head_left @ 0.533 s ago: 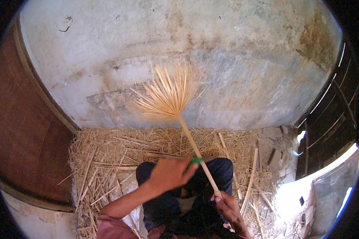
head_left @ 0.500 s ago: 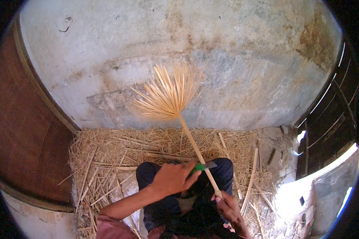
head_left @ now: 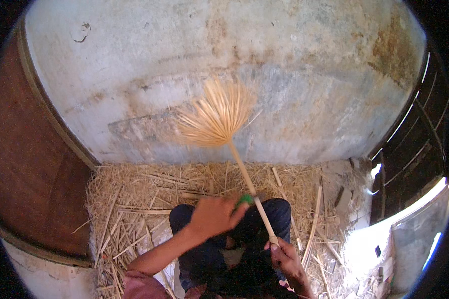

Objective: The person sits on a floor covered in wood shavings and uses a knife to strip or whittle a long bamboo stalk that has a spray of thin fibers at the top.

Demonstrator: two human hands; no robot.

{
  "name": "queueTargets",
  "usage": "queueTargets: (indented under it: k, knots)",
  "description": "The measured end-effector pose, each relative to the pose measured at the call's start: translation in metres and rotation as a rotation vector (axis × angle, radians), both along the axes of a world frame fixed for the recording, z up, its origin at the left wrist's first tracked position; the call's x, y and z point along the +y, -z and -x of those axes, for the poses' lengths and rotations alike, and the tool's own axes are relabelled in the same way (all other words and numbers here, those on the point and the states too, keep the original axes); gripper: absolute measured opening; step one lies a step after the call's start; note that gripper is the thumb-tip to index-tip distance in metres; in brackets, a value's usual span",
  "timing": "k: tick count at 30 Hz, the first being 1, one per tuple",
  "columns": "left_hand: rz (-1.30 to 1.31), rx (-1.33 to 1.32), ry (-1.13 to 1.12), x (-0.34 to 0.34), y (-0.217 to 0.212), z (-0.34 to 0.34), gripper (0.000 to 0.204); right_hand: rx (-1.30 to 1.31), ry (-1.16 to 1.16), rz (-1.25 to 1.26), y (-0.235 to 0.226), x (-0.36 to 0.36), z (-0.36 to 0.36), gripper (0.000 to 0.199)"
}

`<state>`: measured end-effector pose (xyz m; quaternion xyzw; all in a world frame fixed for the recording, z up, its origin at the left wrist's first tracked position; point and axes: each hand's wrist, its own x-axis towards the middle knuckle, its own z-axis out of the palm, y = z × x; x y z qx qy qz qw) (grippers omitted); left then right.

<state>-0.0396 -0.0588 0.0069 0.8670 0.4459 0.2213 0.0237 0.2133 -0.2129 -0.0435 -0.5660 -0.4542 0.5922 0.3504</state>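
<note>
The right hand (head_left: 284, 251) grips the base of a thin bamboo stick (head_left: 252, 189), its top splayed into a fan of pale splints (head_left: 217, 117). The left hand (head_left: 214, 215) pinches a small green piece (head_left: 244, 200) against the stick, above dry straw (head_left: 144, 199).

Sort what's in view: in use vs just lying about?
In use:
- splayed stick, base held in right hand
- small green object at left hand fingertips, beside the shaft

Lying about:
- straw on floor
- loose canes
- wooden door
</note>
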Motion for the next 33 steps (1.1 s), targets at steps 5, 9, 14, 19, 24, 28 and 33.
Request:
queueTargets:
  k: [5, 9, 14, 19, 24, 28, 33]
  knots:
    - [-0.019, -0.013, -0.035, 0.016, -0.010, 0.006, 0.045, 0.059, 0.090, -0.001, -0.015, -0.001, 0.005, 0.035]
    - [0.091, -0.019, 0.171, -0.039, 0.002, -0.016, 0.043, -0.160, 0.192, -0.231, -0.004, 0.010, 0.011, 0.042]
    - [-0.028, -0.084, 0.103, -0.025, -0.004, -0.014, 0.043, -0.254, 0.259, -0.345, 0.000, 0.010, 0.013, 0.042]
    - [0.072, -0.060, 0.154, -0.029, 0.005, -0.012, 0.046, -0.136, 0.215, -0.202, -0.007, 0.010, 0.013, 0.042]
    - [0.044, -0.033, 0.269, -0.037, -0.001, -0.016, 0.045, -0.073, 0.249, -0.228, -0.007, 0.008, 0.014, 0.043]
    - [0.047, -0.017, 0.239, -0.040, -0.010, -0.019, 0.044, -0.083, 0.266, -0.253, -0.013, 0.011, 0.015, 0.044]
    - [0.022, -0.055, 0.238, -0.038, -0.011, -0.019, 0.043, -0.048, 0.264, -0.248, -0.016, 0.009, 0.019, 0.045]
